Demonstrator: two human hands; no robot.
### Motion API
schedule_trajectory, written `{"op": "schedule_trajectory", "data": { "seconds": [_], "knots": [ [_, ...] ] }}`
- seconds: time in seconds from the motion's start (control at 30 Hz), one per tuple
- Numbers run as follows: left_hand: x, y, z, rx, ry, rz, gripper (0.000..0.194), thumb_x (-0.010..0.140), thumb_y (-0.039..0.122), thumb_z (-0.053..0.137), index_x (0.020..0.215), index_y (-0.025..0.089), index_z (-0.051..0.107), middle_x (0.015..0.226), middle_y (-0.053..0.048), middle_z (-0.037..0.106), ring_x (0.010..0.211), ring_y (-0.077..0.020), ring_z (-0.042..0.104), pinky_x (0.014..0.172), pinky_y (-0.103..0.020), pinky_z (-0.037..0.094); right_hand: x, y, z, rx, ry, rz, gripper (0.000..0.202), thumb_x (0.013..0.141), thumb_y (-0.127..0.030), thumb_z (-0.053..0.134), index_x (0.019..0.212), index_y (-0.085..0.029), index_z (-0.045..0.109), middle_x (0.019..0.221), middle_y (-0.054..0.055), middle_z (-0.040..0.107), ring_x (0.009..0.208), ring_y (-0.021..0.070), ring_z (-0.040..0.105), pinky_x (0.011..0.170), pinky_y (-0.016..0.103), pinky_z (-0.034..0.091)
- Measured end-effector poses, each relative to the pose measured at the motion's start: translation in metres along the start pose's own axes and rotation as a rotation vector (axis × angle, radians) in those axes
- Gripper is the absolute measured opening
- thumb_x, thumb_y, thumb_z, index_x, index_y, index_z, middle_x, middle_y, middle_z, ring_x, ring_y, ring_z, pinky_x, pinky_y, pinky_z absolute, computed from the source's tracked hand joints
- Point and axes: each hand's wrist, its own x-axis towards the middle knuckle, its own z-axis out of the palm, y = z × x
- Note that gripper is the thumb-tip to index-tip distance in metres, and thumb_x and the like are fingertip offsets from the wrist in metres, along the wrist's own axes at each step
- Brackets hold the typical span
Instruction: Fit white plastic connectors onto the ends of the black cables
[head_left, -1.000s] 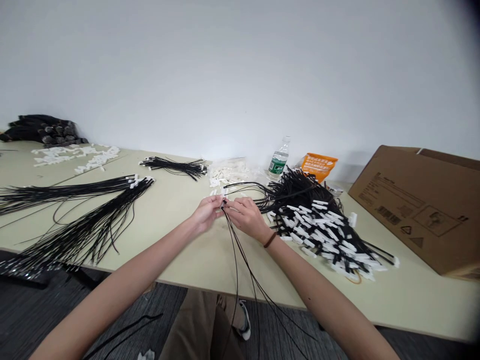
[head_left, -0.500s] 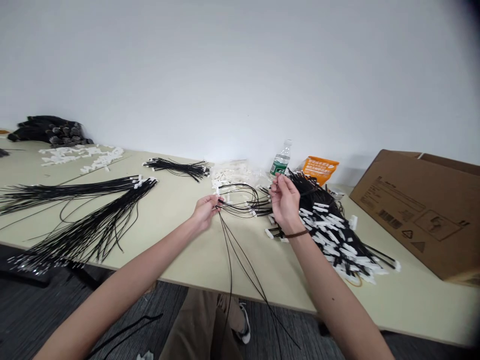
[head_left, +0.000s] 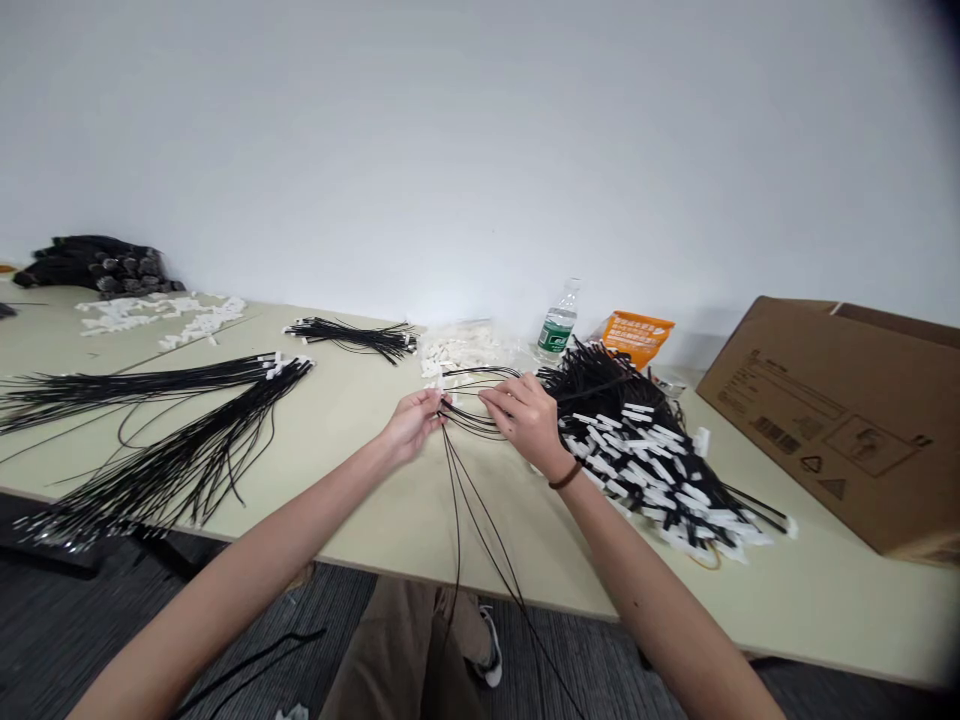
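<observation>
Near the table's middle, my left hand (head_left: 414,424) pinches a coil of thin black cables (head_left: 466,418) at its left end, beside a small white connector. Several loose cable ends (head_left: 480,505) hang from that grip down over the table's front edge. My right hand (head_left: 525,418) is closed in a pinch at the right side of the coil, with a thin black cable at its fingertips. Its fingers cover part of the loops. Just right of this hand lies a large pile of black cables (head_left: 592,385) with white connectors (head_left: 660,475).
A water bottle (head_left: 556,325) and an orange packet (head_left: 637,338) stand behind the pile, and a cardboard box (head_left: 825,420) on the right. A bag of white connectors (head_left: 469,345) lies at the back. Cable bundles (head_left: 187,430) and loose white pieces (head_left: 202,320) lie left.
My right hand has come left and down from beside the bottle to the coil's right side. My left hand keeps its grip on the cables, almost in the same place.
</observation>
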Motion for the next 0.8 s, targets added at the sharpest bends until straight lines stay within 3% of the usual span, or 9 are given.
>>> {"op": "schedule_trajectory", "data": {
  "seconds": [0.8],
  "knots": [
    [-0.0037, 0.0007, 0.0023, 0.057, -0.038, -0.028, 0.021, 0.061, 0.023, 0.073, 0.067, 0.011, 0.057, 0.071, -0.003, 0.058, 0.063, -0.0091, 0.051, 0.059, -0.022, 0.039, -0.0002, -0.0053, 0.0003, -0.043, -0.033, -0.077, 0.012, 0.084, -0.02, 0.054, 0.087, -0.022, 0.065, 0.076, 0.001, 0.063, 0.07, 0.0146, 0.04, 0.062, 0.026, 0.036]
  ]
}}
